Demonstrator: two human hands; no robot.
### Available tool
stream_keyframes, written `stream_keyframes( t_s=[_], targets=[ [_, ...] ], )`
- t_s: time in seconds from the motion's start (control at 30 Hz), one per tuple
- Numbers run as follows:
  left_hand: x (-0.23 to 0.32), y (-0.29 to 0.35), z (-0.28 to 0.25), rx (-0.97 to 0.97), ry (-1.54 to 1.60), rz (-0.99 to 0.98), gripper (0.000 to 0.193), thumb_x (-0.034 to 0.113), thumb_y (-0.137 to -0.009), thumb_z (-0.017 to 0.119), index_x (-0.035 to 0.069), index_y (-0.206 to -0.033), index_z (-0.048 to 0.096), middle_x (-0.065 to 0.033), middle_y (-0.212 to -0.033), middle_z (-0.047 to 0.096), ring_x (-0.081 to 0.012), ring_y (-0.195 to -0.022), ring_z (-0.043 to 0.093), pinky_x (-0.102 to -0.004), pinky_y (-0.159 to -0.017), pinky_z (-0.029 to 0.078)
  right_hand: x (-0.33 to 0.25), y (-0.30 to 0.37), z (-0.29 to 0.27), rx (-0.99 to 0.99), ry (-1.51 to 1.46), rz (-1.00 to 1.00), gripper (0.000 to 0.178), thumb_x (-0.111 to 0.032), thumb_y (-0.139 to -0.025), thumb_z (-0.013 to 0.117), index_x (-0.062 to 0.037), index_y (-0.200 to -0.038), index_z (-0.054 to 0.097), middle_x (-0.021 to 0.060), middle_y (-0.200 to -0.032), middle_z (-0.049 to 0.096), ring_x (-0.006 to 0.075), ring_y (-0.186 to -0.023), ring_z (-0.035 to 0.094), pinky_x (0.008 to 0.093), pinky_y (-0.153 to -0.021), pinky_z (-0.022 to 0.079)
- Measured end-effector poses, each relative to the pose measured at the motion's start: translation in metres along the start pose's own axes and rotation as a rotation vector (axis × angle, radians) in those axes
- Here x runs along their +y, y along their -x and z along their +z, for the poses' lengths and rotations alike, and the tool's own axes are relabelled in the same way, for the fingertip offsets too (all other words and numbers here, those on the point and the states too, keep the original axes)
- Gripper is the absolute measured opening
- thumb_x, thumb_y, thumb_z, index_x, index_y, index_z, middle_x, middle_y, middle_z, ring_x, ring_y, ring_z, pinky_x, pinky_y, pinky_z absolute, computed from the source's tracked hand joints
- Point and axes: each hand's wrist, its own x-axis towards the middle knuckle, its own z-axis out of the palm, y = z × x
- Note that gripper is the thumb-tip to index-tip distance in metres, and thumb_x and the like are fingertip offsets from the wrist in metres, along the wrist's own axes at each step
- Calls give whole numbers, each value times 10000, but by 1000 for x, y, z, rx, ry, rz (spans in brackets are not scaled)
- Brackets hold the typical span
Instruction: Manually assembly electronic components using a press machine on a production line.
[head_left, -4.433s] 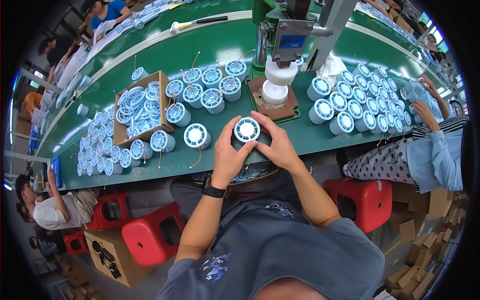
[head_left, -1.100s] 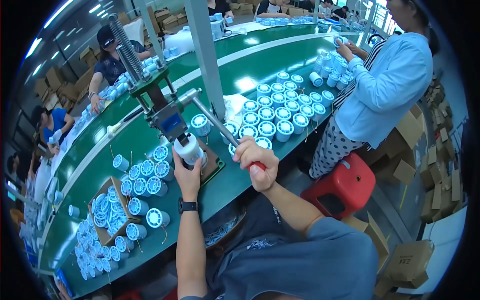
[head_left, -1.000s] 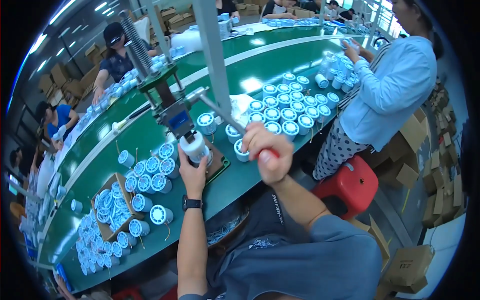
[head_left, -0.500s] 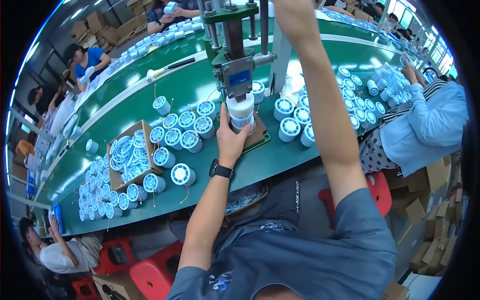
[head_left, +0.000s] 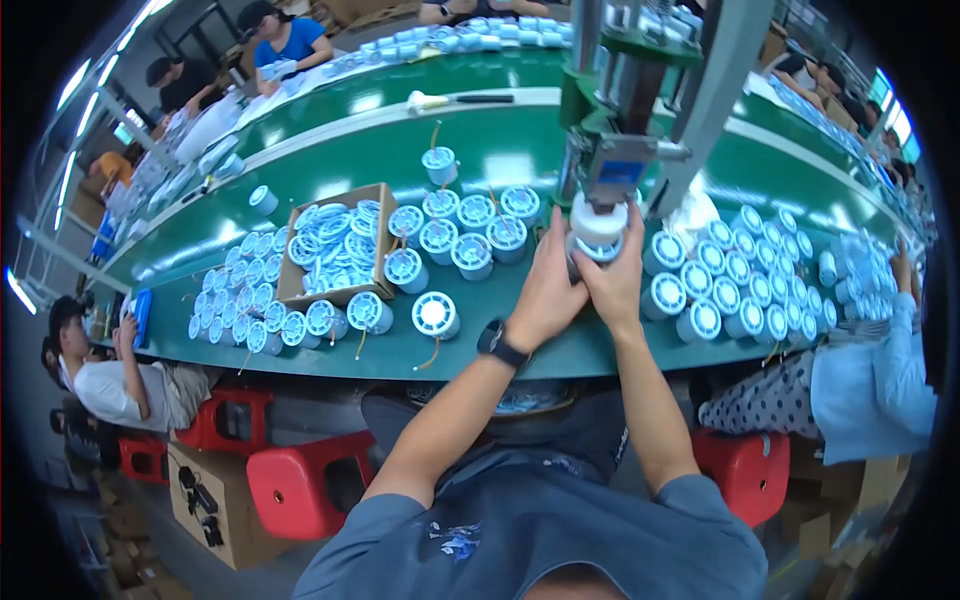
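Note:
Under the bench press [head_left: 622, 160], a light-blue cylindrical housing [head_left: 597, 247] stands upright beneath a white round press head [head_left: 600, 217]. My left hand [head_left: 548, 285], with a black watch at its wrist, wraps the housing's left side. On the opposite side my right hand [head_left: 612, 285] grips it, the thumbs meeting in front. The housing's lower part is hidden behind my hands. Whether the press head touches its top I cannot tell. To the left stand several similar housings [head_left: 472, 255] with slotted tops, some trailing thin wires; another group [head_left: 700, 320] stands on the right.
On the green bench [head_left: 520, 345], a cardboard box [head_left: 335, 295] holds light-blue rings. A hammer-like tool [head_left: 460, 99] lies beyond. A grey post [head_left: 715, 100] rises beside the press. Red stools [head_left: 300, 485] stand below. A person in light blue [head_left: 870, 380] works at the right.
My right hand has come down from high above the press to the housing. My left hand stays at the housing. The view has turned, moving the bench scene rightward on the left side.

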Motion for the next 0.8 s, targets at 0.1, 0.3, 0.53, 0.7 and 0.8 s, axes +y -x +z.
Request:
stream_keyframes(
  t_s=[0.1, 0.3, 0.53, 0.7, 0.8],
  targets=[
    [18, -31, -49, 30, -203, 65, 694, 84, -826, 665, -13, -1458, 396, -239, -1204, 643, -384, -1165, 601, -434, -1002, 463, 12, 12, -7, 11, 260, -103, 947, -99, -748, 786, 6, -1519, 245, 214, -1512, 387, 319, -1341, 468, 383, -1092, 377],
    [-71, -158, -157, -120, -808, -368, 415, 429, -827, 656, 28, -881, 749, -218, -965, 717, -392, -927, 685, -479, -811, 551, 4, 45, -13, 12, -20, -30, 915, 54, -789, 735, -40, -1545, 228, 174, -1412, 426, 239, -1202, 507, 367, -1045, 412],
    [-197, -220, -75, -318, -808, -564, 557, 526, -757, 744, 86, -1099, 734, -178, -1142, 704, -336, -1091, 666, -442, -926, 545, 12, 96, -45, 92, 57, -116, 867, 13, -814, 704, -6, -1533, 219, 200, -1372, 484, 290, -1199, 526, 407, -1071, 387],
    [-186, -223, -88, -134, -750, -393, 628, 426, -736, 763, -21, -1154, 623, -222, -1057, 706, -376, -1012, 678, -443, -874, 562, 10, 110, -52, 19, 43, -71, 858, 16, -802, 690, 7, -1519, 218, 218, -1328, 519, 309, -1219, 523, 424, -1083, 380],
    [-100, -197, -163, -5, -690, -70, 559, 316, -725, 736, -13, -1142, 562, -241, -1038, 662, -403, -945, 660, -475, -813, 537, 13, 117, -53, -12, 59, -129, 851, 25, -787, 687, 17, -1505, 229, 217, -1312, 528, 310, -1226, 521, 425, -1084, 380]
  ],
)
